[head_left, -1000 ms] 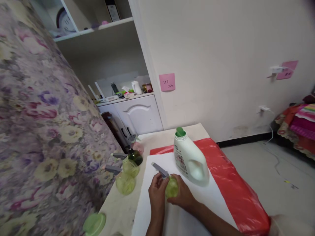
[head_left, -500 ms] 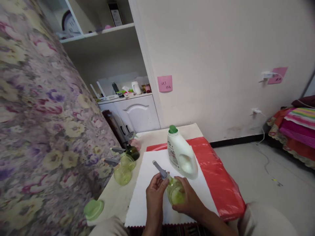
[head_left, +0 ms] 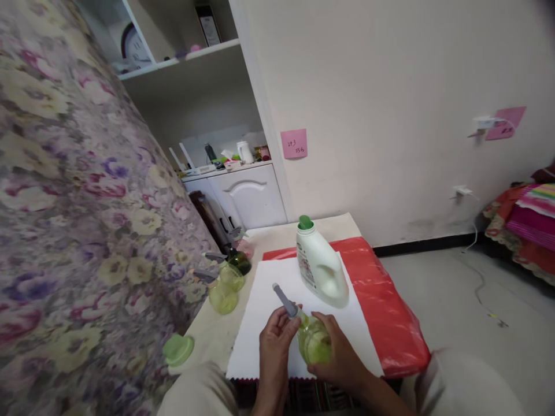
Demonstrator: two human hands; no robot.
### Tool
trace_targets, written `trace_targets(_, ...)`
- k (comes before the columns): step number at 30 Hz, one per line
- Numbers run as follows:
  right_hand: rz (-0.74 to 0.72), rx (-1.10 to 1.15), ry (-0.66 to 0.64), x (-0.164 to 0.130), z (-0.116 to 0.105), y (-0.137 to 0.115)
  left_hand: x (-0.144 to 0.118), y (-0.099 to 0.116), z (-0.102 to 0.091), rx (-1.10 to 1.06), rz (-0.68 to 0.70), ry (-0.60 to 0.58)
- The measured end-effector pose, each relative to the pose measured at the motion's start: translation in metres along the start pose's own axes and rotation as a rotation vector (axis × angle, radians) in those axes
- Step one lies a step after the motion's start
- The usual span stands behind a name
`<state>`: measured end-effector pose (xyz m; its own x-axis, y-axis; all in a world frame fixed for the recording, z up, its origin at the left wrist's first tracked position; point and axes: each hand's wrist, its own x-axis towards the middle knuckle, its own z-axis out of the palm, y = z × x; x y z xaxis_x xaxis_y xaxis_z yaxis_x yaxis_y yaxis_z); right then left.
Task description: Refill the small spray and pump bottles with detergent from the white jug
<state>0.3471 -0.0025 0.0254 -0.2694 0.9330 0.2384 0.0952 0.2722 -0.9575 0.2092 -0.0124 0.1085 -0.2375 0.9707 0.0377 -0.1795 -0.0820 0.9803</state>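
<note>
Since a second ago, both hands have drawn the green spray bottle [head_left: 314,344] back toward the near edge of the white sheet [head_left: 269,300], away from the white detergent jug [head_left: 321,268]. It leans, grey sprayer head [head_left: 284,299] up and to the left, round belly lower right. Right hand [head_left: 340,355] wraps the belly; left hand [head_left: 275,341] pinches the neck under the sprayer. Beneath lie a red plastic cover [head_left: 390,306] and the beige worktop [head_left: 212,341], where more spray bottles [head_left: 223,292] stand beside a flowered curtain [head_left: 73,219].
</note>
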Motion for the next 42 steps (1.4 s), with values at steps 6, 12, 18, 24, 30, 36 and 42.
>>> trace_targets(6, -0.010, -0.023, -0.001, 0.000, -0.005, -0.002, -0.002, -0.008, 0.000, -0.025, -0.006, 0.001)
trace_targets(12, -0.033, -0.028, -0.004, -0.002, -0.002, 0.003, -0.007, 0.000, 0.002, -0.018, 0.018, 0.018)
trace_targets(18, -0.055, -0.017, -0.008, -0.003, -0.005, 0.002, -0.006, -0.005, -0.001, 0.012, -0.001, 0.012)
trace_targets(24, -0.038, -0.032, -0.023, -0.004, -0.010, -0.003, -0.005, -0.009, -0.002, 0.034, -0.007, -0.012)
trace_targets(30, -0.039, -0.060, -0.036, -0.005, -0.011, -0.004, -0.005, -0.012, 0.000, 0.041, -0.009, -0.027)
trace_targets(36, -0.029, -0.093, -0.033, -0.005, -0.012, -0.006, -0.003, -0.015, -0.002, 0.048, -0.009, -0.024)
trace_targets(42, 0.010, -0.042, 0.012, -0.008, -0.010, -0.007, -0.001, -0.020, -0.005, 0.029, -0.031, -0.028)
